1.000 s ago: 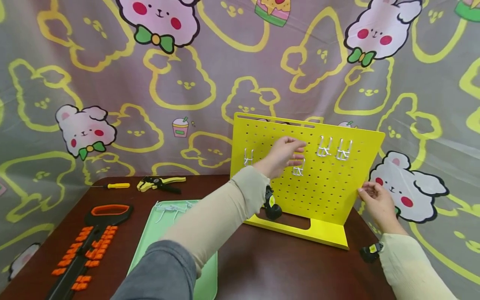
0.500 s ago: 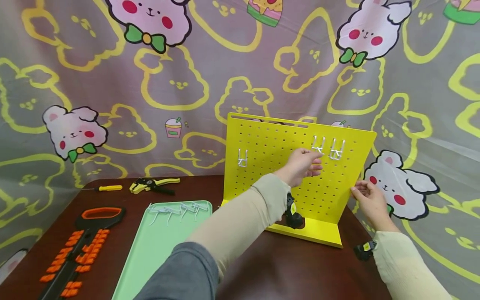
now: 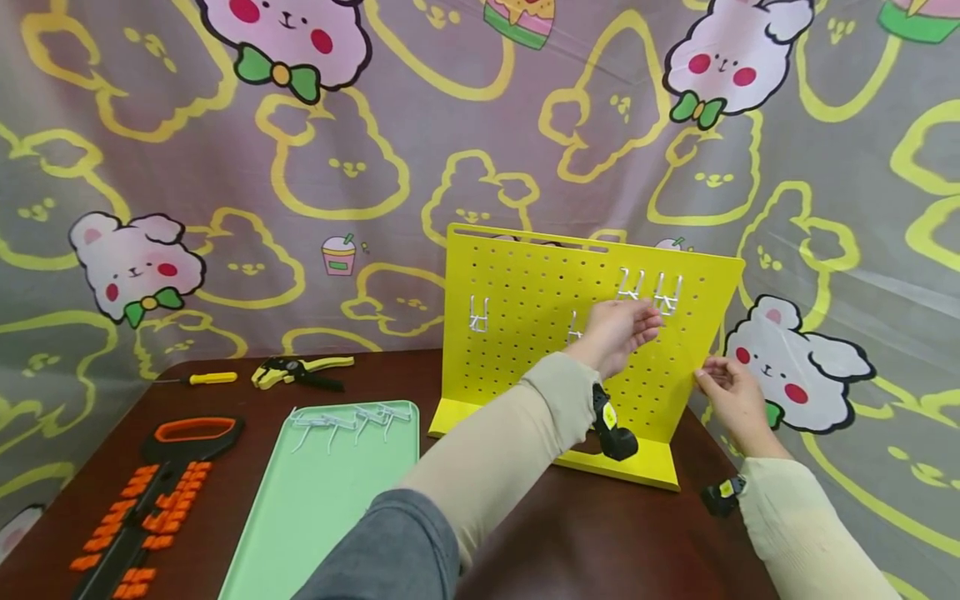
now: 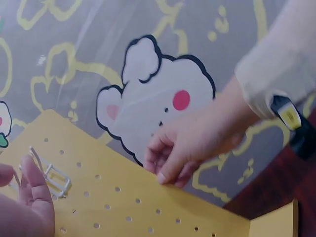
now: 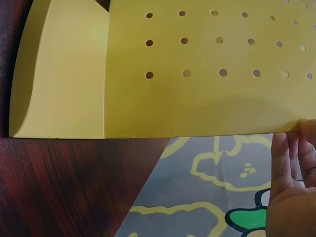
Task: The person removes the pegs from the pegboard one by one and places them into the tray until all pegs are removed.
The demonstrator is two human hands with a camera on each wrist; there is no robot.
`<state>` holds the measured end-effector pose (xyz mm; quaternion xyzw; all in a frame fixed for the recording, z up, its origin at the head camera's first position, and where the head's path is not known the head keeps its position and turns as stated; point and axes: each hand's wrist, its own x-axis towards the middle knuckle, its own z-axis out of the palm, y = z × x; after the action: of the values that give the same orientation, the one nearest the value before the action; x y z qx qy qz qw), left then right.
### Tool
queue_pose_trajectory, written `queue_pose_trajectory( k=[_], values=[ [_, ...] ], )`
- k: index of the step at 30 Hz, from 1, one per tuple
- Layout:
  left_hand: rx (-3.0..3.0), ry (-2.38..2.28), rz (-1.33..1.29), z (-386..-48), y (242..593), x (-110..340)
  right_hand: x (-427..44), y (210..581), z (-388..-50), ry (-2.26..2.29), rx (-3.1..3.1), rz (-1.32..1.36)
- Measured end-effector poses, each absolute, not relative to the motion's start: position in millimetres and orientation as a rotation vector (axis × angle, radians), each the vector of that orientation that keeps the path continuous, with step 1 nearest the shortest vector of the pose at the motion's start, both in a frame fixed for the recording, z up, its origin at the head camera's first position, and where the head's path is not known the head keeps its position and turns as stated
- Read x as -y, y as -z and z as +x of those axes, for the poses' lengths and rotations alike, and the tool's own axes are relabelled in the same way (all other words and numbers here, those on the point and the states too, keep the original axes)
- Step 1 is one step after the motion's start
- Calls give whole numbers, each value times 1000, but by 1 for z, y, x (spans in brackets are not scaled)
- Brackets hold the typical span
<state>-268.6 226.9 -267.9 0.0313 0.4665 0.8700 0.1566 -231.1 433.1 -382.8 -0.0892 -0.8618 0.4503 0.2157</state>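
A yellow pegboard (image 3: 525, 350) stands on its base on the dark table, with several white double-prong hooks on its face. In the head view, my left hand (image 3: 618, 333) is in front of the board's upper right, its fingers loosely extended beside the rightmost hook (image 3: 667, 292). The left wrist view shows those fingers close to a white hook (image 4: 58, 181); whether they touch it I cannot tell. Another hook (image 3: 478, 313) is at the board's left. My right hand (image 3: 735, 400) pinches the board's right edge between thumb and fingers, also seen in the right wrist view.
A light green tray (image 3: 300, 508) lies left of the board, with loose white hooks (image 3: 337, 419) at its far end. Farther left are a yellow-handled screwdriver (image 3: 213, 377), yellow-and-black wire strippers (image 3: 300, 372), and a black loop-handled tool (image 3: 161, 454) with orange tufts. A patterned curtain hangs behind.
My left hand has moved right across the board, past the middle hook to the upper-right hooks. The right hand keeps its hold on the edge. The head view has shifted slightly right.
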Motion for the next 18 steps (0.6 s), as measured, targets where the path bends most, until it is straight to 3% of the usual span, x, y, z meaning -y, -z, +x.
queue_pose_trajectory(
  k=[18],
  values=[
    [-1401,-2593,28,-268,267,-222,-433,384,-233,-1240,2417,-240]
  ],
)
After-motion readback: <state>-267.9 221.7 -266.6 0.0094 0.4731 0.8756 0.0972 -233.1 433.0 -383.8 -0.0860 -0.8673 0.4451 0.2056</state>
